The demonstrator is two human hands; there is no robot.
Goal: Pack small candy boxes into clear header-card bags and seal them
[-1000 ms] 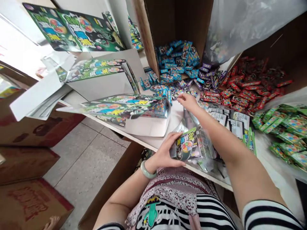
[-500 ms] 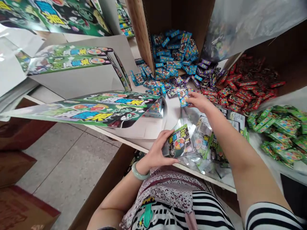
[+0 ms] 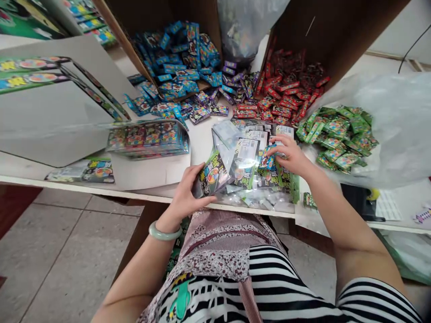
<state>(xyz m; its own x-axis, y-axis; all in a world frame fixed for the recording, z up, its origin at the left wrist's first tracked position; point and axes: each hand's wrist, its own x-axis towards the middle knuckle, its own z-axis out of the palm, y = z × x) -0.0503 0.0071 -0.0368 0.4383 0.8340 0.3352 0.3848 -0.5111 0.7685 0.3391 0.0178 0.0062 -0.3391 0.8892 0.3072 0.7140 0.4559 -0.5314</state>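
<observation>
My left hand [image 3: 188,193] is wrapped round a clear candy bag [image 3: 213,176] with a black and green printed front, held at the table's front edge. Further right, my right hand [image 3: 291,154] pinches a small blue candy packet [image 3: 267,158] between thumb and fingers. Under that hand lie several more printed bags [image 3: 245,163], overlapping, some with white barcode labels up. Piles of small packets stand behind: blue [image 3: 185,67], purple [image 3: 235,83], red [image 3: 286,96] and green [image 3: 340,134].
Cardboard boxes hold the blue and red piles, with a plastic liner [image 3: 247,31] hanging between them. On the left, a display box [image 3: 148,139] with its lid up is filled with rows of packets. A white plastic bag [image 3: 400,130] spreads at the right.
My view has swung to the right. My right hand has moved from near the purple and blue piles to above the printed bags, bringing the blue packet along. My left hand keeps its bag.
</observation>
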